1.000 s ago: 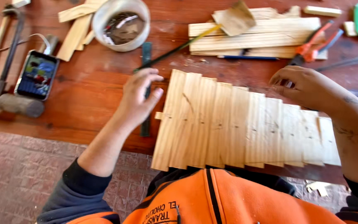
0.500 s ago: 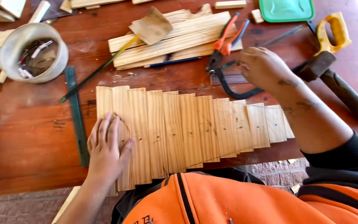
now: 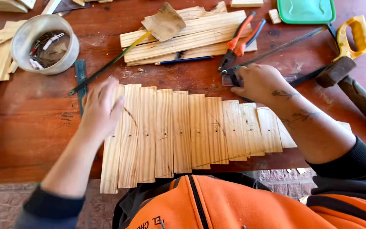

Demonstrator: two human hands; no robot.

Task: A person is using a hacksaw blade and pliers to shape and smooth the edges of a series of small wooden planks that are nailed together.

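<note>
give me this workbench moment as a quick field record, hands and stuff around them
left hand: flat on the left end of the row of wooden slats
right hand: on a small metal tool beyond the slats; grip unclear
slats: side by side, overhanging the near edge of the red-brown table
near right hand: orange-handled pliers, hammer, yellow-handled saw
near left hand: ruler, white tub of hardware

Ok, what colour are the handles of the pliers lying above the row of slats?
Orange-red and blue, one handle each, on the pliers; clearest in the head view.
</note>
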